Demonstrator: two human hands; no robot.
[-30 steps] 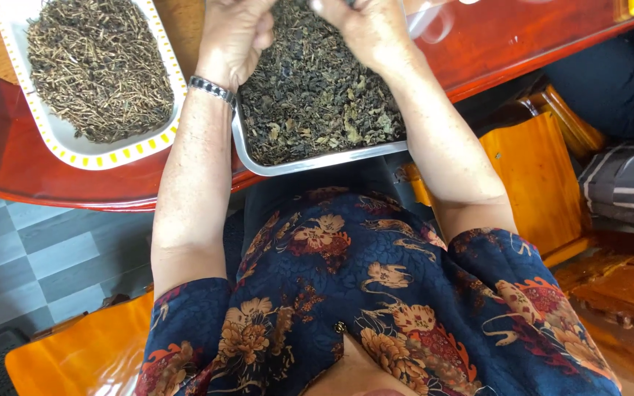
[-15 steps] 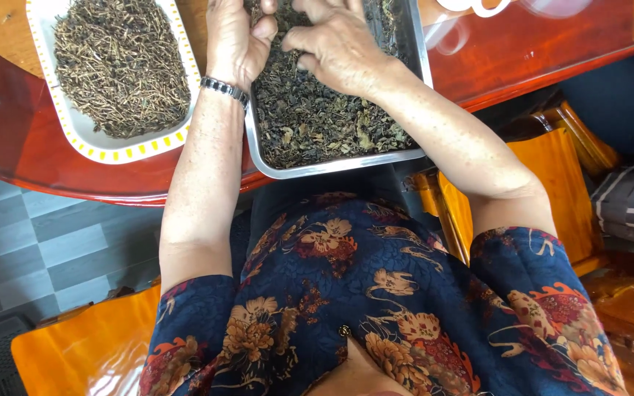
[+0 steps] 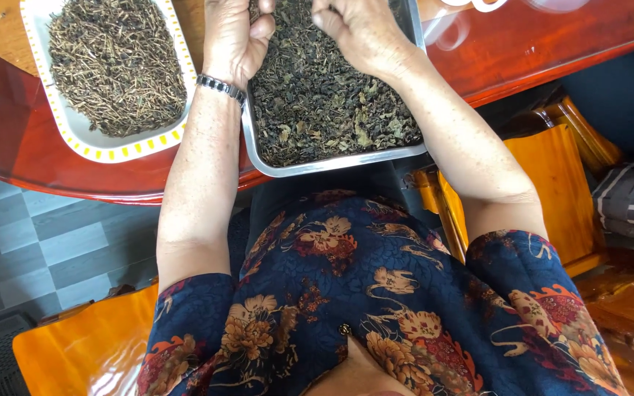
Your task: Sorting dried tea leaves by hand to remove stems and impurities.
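grips over the leaf tray

left hand (image 3: 235, 40) curls loosely, pinching dark leaves; right hand (image 3: 357, 29) is half closed, its contents unclear. both hover above the steel tray (image 3: 332, 165) at the counter (image 3: 522, 51) near edge; white tray (image 3: 86, 143) lies leftward.

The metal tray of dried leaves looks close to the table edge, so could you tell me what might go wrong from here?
The metal tray overhangs the edge of the red table towards the lap, so pressure near its front rim could tip it. Both the left hand and the right hand are working in the loose leaves, which could spill over the low rim.
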